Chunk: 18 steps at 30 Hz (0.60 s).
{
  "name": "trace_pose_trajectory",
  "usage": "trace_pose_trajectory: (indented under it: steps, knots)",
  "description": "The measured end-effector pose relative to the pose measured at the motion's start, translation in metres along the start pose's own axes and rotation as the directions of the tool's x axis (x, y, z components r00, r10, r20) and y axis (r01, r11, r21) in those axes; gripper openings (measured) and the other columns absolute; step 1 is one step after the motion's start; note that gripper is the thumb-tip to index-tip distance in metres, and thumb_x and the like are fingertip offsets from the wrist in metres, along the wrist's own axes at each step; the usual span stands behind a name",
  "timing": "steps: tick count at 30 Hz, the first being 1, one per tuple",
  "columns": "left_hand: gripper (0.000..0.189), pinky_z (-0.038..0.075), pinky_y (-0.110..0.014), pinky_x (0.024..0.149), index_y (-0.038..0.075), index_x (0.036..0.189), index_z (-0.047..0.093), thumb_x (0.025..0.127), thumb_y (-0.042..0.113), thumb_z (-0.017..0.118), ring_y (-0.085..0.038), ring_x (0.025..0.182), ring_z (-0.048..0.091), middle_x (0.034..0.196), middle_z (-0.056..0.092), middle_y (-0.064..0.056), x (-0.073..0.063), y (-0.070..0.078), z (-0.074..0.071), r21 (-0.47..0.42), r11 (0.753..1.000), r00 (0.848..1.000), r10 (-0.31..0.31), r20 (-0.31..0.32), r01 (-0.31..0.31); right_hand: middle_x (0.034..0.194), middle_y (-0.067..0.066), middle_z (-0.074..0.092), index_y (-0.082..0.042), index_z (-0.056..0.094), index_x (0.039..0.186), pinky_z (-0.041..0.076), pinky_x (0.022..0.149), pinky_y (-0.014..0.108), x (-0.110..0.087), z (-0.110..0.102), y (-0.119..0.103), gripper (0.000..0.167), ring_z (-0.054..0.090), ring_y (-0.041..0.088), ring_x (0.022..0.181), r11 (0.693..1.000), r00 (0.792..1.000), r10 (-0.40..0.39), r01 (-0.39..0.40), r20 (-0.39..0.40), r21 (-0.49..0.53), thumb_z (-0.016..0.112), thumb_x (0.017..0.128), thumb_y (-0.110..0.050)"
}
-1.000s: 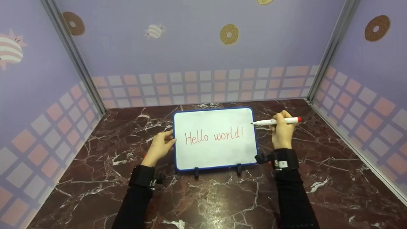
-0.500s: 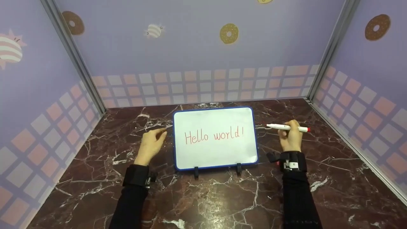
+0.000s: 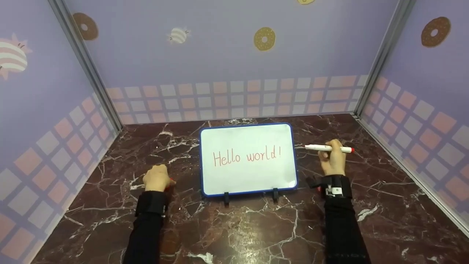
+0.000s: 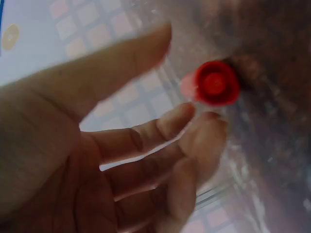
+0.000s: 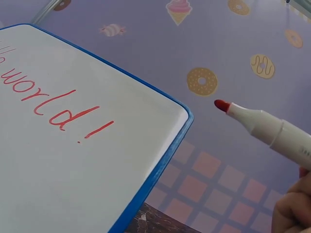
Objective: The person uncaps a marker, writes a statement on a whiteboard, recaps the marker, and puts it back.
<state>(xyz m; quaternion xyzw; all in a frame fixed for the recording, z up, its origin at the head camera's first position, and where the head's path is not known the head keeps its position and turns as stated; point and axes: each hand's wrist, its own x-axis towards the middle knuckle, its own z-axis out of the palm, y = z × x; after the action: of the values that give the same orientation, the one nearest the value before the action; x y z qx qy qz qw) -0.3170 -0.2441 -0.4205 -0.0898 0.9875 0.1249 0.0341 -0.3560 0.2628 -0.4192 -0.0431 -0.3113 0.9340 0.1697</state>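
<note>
A whiteboard (image 3: 249,179) with a blue frame stands tilted on black feet, "Hello world!" written on it in red. My right hand (image 3: 334,159) grips a white marker (image 3: 316,147) to the right of the board. The marker's red tip (image 5: 222,105) is bare and points left, apart from the board. On the left, my left hand (image 3: 157,179) is low over the table. In the left wrist view a red marker cap (image 4: 212,83) lies just beyond the fingertips (image 4: 180,119), its hollow end facing the camera. A gap separates the thumb from the fingers.
The dark marbled table (image 3: 234,234) is enclosed on three sides by lilac walls (image 3: 220,62) with donut and candy prints. Metal posts (image 3: 381,58) stand at the back corners.
My left hand has let go of the whiteboard's left edge and moved left and down to the cap. My right hand has drawn the marker rightward, away from the board.
</note>
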Motion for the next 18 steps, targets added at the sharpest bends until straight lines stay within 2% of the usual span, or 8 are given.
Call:
trace_pose_trajectory:
  steps: [4,9,12,14,15,18]
  knots:
    - [0.041,0.058,-0.060,0.077,-0.008,0.107,0.062,0.080,0.016,0.080,-0.054,0.104,0.062,0.116,0.062,-0.034,0.003,-0.004,0.005,-0.042,0.999,0.999,0.033,-0.033,-0.034,0.046,-0.001,0.039,-0.004,0.050,0.056,0.029,0.040,0.019,0.000,0.001,0.000,0.043,0.032,0.009,0.037,1.000,1.000,0.011,-0.011,-0.005,0.001,0.035,0.095,0.007]
    - [0.033,0.057,-0.056,0.073,-0.006,0.099,0.063,0.083,0.020,0.076,-0.050,0.098,0.064,0.108,0.065,-0.031,0.005,-0.004,0.003,-0.077,0.996,0.998,0.041,-0.046,-0.044,0.045,-0.002,0.040,-0.005,0.049,0.056,0.032,0.039,0.018,0.000,0.003,-0.002,0.043,0.033,0.008,0.035,1.000,1.000,0.006,-0.006,-0.007,0.003,0.034,0.094,0.007]
    - [0.031,0.056,-0.055,0.069,-0.004,0.089,0.064,0.084,0.024,0.076,-0.049,0.089,0.066,0.099,0.067,-0.030,0.005,-0.002,0.001,-0.131,0.989,0.989,0.045,-0.138,-0.063,0.043,-0.002,0.039,-0.005,0.049,0.055,0.031,0.038,0.018,-0.001,0.006,-0.002,0.044,0.032,0.008,0.034,1.000,1.000,0.000,0.000,-0.007,0.000,0.033,0.094,0.008]
    - [0.030,0.056,-0.055,0.067,-0.003,0.081,0.064,0.083,0.023,0.077,-0.047,0.082,0.067,0.091,0.069,-0.030,0.004,0.001,-0.003,-0.179,0.979,0.968,0.052,-0.245,-0.098,0.043,-0.002,0.038,-0.005,0.048,0.054,0.031,0.038,0.018,-0.003,0.009,-0.003,0.045,0.032,0.008,0.034,1.000,1.000,-0.003,0.003,-0.007,-0.003,0.033,0.094,0.008]
    - [0.028,0.056,-0.055,0.066,-0.003,0.078,0.065,0.082,0.022,0.078,-0.047,0.079,0.067,0.088,0.070,-0.029,0.003,0.004,-0.005,-0.199,0.972,0.951,0.060,-0.303,-0.125,0.043,-0.002,0.038,-0.005,0.048,0.055,0.031,0.038,0.018,-0.004,0.011,-0.004,0.044,0.032,0.008,0.035,1.000,1.000,-0.005,0.005,-0.009,0.000,0.033,0.094,0.008]
    - [0.021,0.056,-0.056,0.066,-0.003,0.078,0.068,0.080,0.016,0.076,-0.045,0.074,0.068,0.083,0.071,-0.026,-0.002,0.016,-0.015,-0.229,0.945,0.878,0.104,-0.467,-0.234,0.044,-0.003,0.037,-0.006,0.046,0.055,0.029,0.038,0.017,-0.008,0.019,-0.004,0.043,0.032,0.008,0.035,1.000,1.000,-0.022,0.022,-0.002,-0.006,0.034,0.094,0.007]
